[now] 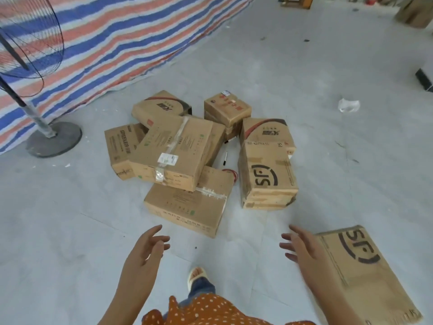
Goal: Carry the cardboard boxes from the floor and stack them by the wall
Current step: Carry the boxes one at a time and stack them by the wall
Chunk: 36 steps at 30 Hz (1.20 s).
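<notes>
Both hands empty: our left hand point(146, 248) and right hand point(302, 248) hang out in front with fingers loosely spread, gripping nothing. We see the pile of cardboard boxes point(187, 158) on the grey floor point(328, 113) just ahead, several leaning on one another. One flat box point(365, 270) lies beside our right hand. A marker pen point(225, 158) lies between boxes. A fan stand point(52, 139) sits near the striped tarp point(117, 43).
</notes>
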Each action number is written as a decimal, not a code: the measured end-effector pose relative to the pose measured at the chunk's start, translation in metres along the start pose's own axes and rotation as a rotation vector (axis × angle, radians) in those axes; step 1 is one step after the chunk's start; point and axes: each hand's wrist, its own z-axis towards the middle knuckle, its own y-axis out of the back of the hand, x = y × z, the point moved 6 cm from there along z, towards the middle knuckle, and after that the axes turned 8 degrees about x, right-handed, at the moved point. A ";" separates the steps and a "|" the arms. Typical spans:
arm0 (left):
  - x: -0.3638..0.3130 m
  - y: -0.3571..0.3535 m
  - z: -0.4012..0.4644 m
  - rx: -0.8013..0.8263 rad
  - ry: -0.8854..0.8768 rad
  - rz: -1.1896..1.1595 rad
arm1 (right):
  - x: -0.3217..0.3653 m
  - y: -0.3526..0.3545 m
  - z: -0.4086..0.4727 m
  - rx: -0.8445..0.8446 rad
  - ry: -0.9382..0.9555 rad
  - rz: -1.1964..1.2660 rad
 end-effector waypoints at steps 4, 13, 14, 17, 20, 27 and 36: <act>-0.037 0.008 0.072 -0.008 0.004 0.021 | 0.053 -0.026 0.086 0.116 0.022 -0.100; -0.062 0.011 0.204 -0.182 0.164 -0.003 | 0.116 -0.062 0.292 0.333 0.004 -0.318; -0.063 0.010 0.221 -0.213 0.183 -0.013 | 0.127 -0.069 0.321 0.361 0.016 -0.345; -0.058 0.000 0.279 -0.319 0.278 -0.084 | 0.155 -0.096 0.415 0.478 0.020 -0.419; -0.043 -0.022 0.350 -0.415 0.400 -0.247 | 0.171 -0.134 0.508 0.623 0.024 -0.557; 0.067 -0.086 0.528 -0.584 0.690 -0.636 | 0.121 -0.257 0.710 0.825 0.074 -0.840; 0.212 -0.110 0.633 -0.720 0.918 -0.729 | 0.042 -0.395 0.875 0.796 0.383 -1.264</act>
